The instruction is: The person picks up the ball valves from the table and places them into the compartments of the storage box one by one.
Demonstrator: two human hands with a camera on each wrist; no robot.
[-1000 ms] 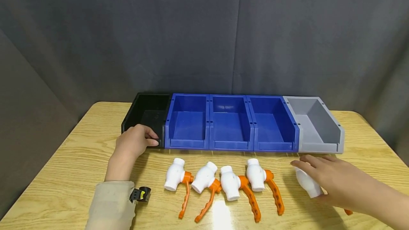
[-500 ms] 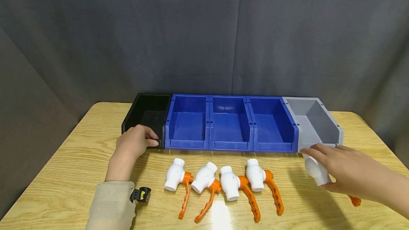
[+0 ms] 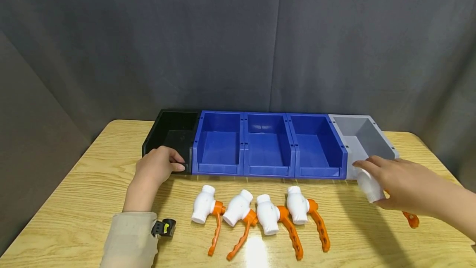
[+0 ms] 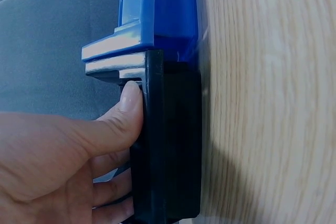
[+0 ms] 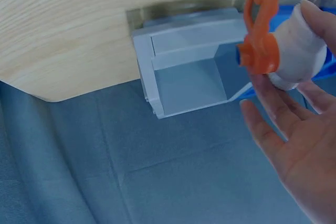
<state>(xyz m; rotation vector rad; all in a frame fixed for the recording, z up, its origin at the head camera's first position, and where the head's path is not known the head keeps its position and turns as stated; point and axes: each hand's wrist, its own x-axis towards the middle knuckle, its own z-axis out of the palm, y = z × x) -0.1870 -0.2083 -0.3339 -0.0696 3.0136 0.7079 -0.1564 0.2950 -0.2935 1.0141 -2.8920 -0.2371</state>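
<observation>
My left hand (image 3: pixel 154 171) holds the front lip of the black bin (image 3: pixel 180 135); in the left wrist view the thumb lies on the outside of the lip and the fingers go behind it. A white ball valve (image 3: pixel 369 186) with an orange lever handle is in my right hand (image 3: pixel 403 181), raised off the table just in front of the grey bin (image 3: pixel 355 148). Between thumb and fingers, the right wrist view shows the valve's white body (image 5: pixel 300 48) and its orange handle (image 5: pixel 261 40). In the head view the hand hides part of that handle.
Three blue bins (image 3: pixel 222 144) stand in a row between the black and grey ones. Several more white valves (image 3: pixel 267 214) with orange handles lie on the wooden table (image 3: pixel 85 202) before them. A dark grey curtain (image 3: pixel 230 40) hangs behind.
The right hand has lifted the valve and carried it away from me, up to the front of the grey bin. The left hand stays on the black bin's lip.
</observation>
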